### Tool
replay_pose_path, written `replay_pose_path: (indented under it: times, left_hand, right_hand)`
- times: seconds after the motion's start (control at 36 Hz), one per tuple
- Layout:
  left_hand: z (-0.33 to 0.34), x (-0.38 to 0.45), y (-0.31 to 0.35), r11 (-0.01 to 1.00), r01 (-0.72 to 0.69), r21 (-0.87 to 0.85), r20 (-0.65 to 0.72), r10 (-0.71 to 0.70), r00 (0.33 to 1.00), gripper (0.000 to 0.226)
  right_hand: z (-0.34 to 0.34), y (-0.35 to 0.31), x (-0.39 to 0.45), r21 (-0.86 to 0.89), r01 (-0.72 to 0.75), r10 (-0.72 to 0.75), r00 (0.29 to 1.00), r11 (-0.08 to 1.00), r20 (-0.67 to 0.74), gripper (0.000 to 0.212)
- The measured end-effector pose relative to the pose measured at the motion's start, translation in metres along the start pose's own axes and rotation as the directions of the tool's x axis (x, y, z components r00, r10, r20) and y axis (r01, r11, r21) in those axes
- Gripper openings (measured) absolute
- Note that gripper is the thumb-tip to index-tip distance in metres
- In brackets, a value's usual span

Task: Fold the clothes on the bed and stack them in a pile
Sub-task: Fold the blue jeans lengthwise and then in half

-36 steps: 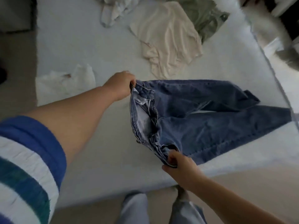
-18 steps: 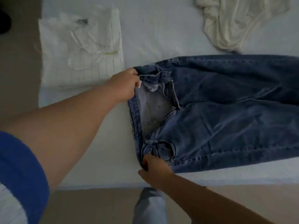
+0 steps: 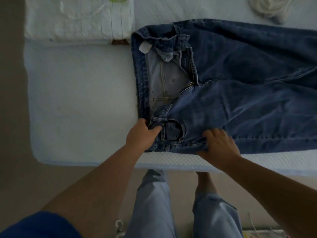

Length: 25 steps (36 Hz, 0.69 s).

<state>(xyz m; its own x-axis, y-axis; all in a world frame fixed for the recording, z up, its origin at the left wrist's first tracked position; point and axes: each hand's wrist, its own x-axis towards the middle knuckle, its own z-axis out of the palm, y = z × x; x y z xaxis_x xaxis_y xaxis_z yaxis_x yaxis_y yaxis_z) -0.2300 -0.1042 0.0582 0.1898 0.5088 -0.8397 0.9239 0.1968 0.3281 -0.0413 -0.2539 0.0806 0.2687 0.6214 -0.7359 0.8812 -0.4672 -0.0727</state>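
I see the jeans (image 3: 240, 93) spread across the bed (image 3: 82, 103), waistband to the left, legs running off right. My left hand (image 3: 140, 134) sits at the near waistband corner — my right hand (image 3: 219, 145) just right of it on the near edge. A folded garment (image 3: 78, 19) lies behind-left, a crumpled one (image 3: 267, 7) far right.

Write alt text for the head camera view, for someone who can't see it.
Blue jeans lie flat on a white bed, fly open. The left hand pinches the near waistband corner; the right hand grips the near side seam. A folded white garment lies beyond.
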Motion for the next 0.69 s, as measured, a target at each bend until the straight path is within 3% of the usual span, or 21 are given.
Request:
replay_pose_path:
  times: [0.08, 0.22, 0.31, 0.47, 0.56, 0.69]
  left_hand:
    - [0.014, -0.008, -0.015, 0.998, 0.026, -0.053, 0.019, -0.025, 1.0, 0.047]
    - [0.02, -0.014, -0.031, 0.992, -0.03, -0.123, -0.047, 0.025, 0.999, 0.037]
    - [0.022, -0.016, -0.04, 0.995, -0.062, -0.082, -0.095, 0.054, 0.994, 0.028]
    - [0.029, -0.03, -0.059, 0.996, -0.079, 0.032, -0.187, 0.083, 0.979, 0.033]
    - [0.039, -0.041, -0.07, 0.991, -0.029, 0.127, -0.236, 0.058, 0.97, 0.043]
    - [0.059, -0.049, -0.09, 0.998, -0.016, 0.056, -0.301, 0.032, 0.953, 0.049]
  right_hand:
    - [0.017, 0.013, 0.0, -0.062, -0.003, 0.002, 1.0, 0.998, -0.019, 0.047]
    - [0.027, 0.022, 0.012, -0.019, 0.044, -0.046, 0.992, 0.999, -0.116, 0.029]
    - [0.03, 0.03, 0.009, -0.004, 0.144, -0.143, 0.981, 0.99, -0.133, 0.014]
    - [0.04, 0.039, -0.023, -0.037, 0.328, -0.33, 0.934, 0.944, -0.136, 0.011]
    - [0.053, 0.036, -0.036, -0.028, 0.342, -0.343, 0.937, 0.939, -0.066, 0.014]
    - [0.075, 0.025, -0.041, 0.006, 0.336, -0.335, 0.938, 0.942, 0.091, 0.019]
